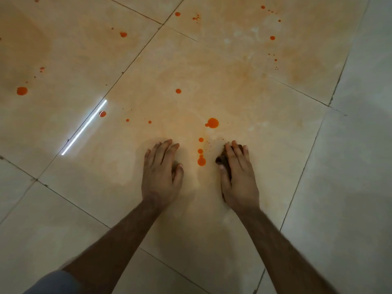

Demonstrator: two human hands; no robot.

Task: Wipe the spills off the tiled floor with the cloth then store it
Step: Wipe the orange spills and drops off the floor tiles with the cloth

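Orange-red spills dot the beige tiled floor (pixel 233 85). The largest drop (pixel 212 123) lies just beyond my hands, and a string of smaller drops (pixel 201 158) runs between them. My right hand (pixel 238 177) presses flat on a dark brown cloth (pixel 222 160), which is mostly hidden under the palm and fingers. My left hand (pixel 162 172) rests palm down on the bare tile, fingers together, holding nothing. More drops lie at the left (pixel 22 91) and far right (pixel 272 38).
A bright strip of light reflection (pixel 84 127) crosses a grout line at the left. Faint orange smears tint the tiles ahead. Paler grey tiles (pixel 360 166) run along the right side. A blue sleeve edge (pixel 53 283) shows at the bottom left.
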